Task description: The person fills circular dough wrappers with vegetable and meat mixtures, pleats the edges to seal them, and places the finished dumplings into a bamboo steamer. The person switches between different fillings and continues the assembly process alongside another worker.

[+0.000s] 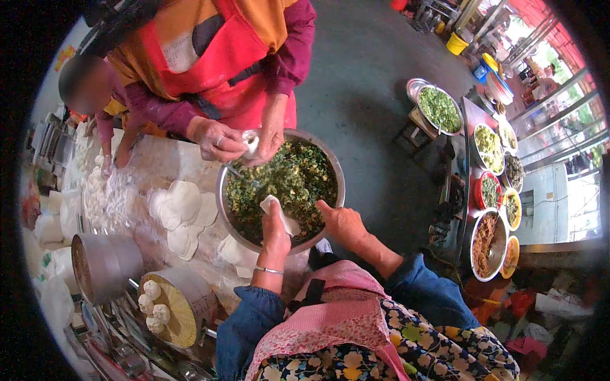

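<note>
A large metal bowl (340,181) of chopped green filling (292,174) with yellow bits stands in front of me. Held over its near side, my left hand (276,232) is closed on a dough wrapper (291,225), whose white edges show on both sides of the fingers. My right hand (345,225) is at the bowl's right rim, fingers curled and one pointing inward over the filling; whatever it grips, if anything, is hidden. Across the bowl, a co-worker's two hands (241,138) pinch a partly gathered bun (251,145). A metal utensil handle (232,169) leans at the bowl's left side.
Flat dough rounds (181,213) overlap on the floury table (143,184) to the left. A steamer tray (181,311) holds several shaped buns (154,307), beside a metal pot (105,267). Another person (117,136) works at the far left. Bowls of fillings (489,244) line the right-hand table.
</note>
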Action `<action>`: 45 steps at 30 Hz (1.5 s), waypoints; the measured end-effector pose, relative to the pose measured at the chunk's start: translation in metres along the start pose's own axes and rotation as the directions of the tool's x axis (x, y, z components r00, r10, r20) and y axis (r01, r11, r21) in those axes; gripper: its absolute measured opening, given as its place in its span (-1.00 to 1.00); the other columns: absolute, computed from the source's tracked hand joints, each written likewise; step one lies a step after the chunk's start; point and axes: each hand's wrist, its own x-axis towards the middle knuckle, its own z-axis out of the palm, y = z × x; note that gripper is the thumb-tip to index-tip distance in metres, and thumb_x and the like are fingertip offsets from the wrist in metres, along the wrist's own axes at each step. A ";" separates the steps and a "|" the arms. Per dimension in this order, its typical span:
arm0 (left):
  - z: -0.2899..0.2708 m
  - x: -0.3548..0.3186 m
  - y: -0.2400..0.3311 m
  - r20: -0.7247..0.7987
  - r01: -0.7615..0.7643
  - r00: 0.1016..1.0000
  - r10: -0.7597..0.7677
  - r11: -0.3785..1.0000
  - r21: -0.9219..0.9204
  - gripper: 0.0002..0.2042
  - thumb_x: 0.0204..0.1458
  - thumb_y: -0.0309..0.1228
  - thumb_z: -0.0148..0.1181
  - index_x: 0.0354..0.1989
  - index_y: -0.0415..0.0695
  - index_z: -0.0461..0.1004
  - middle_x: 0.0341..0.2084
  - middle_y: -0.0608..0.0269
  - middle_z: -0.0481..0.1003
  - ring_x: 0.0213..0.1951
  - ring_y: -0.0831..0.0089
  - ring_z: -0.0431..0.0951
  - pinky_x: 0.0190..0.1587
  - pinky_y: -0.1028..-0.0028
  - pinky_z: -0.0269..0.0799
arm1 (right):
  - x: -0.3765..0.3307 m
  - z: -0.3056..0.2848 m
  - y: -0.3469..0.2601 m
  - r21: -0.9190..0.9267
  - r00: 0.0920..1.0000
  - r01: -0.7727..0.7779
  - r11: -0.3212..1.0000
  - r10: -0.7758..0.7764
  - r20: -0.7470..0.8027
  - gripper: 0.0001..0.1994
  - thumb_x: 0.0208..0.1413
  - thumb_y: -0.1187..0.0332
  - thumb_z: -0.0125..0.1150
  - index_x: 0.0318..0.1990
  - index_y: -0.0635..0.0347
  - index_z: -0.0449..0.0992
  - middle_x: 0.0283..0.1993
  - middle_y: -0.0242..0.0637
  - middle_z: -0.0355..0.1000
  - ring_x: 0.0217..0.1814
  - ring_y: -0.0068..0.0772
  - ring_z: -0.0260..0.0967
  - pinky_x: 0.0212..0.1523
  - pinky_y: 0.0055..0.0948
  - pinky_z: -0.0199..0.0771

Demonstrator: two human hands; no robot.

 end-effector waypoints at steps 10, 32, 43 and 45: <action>0.008 -0.004 0.004 0.047 0.027 0.999 -0.014 0.954 -0.299 -0.51 0.19 -0.04 -0.15 0.16 -0.12 0.17 0.02 0.19 0.35 -0.01 0.25 0.41 0.01 0.21 0.37 | -0.029 0.028 -0.025 0.063 0.973 0.129 0.990 -0.114 -0.201 -0.51 -0.04 0.42 0.02 0.13 -0.02 0.22 -0.42 -0.22 0.47 -0.50 -0.07 0.46 -0.57 -0.14 0.43; -0.016 -0.024 0.013 0.232 0.075 0.970 0.073 0.817 -0.572 -0.53 0.22 -0.06 -0.27 0.19 -0.09 0.16 0.05 0.19 0.32 0.07 0.21 0.33 0.14 0.14 0.21 | -0.046 0.010 -0.040 0.547 0.981 0.181 0.818 -0.114 -0.155 -0.62 0.10 0.44 -0.03 0.10 -0.03 0.26 -0.47 -0.02 0.43 -0.49 0.05 0.44 -0.56 -0.10 0.36; -0.023 -0.035 0.016 0.282 0.140 0.960 0.002 0.864 -0.484 -0.56 0.21 -0.06 -0.21 0.15 -0.05 0.22 0.04 0.23 0.35 0.07 0.26 0.34 0.11 0.18 0.26 | -0.042 0.009 -0.042 0.288 0.959 0.279 0.916 -0.246 -0.144 -0.61 0.08 0.51 -0.04 0.10 0.05 0.29 -0.40 -0.02 0.45 -0.43 0.04 0.45 -0.45 -0.21 0.45; -0.025 -0.035 0.015 0.274 0.127 0.962 0.014 0.862 -0.491 -0.56 0.20 -0.06 -0.19 0.15 -0.05 0.23 0.01 0.22 0.37 0.04 0.25 0.37 0.10 0.18 0.27 | -0.044 0.007 -0.042 0.341 0.963 0.261 0.903 -0.221 -0.153 -0.62 0.07 0.50 -0.04 0.08 0.03 0.30 -0.42 -0.04 0.45 -0.46 0.04 0.44 -0.49 -0.17 0.42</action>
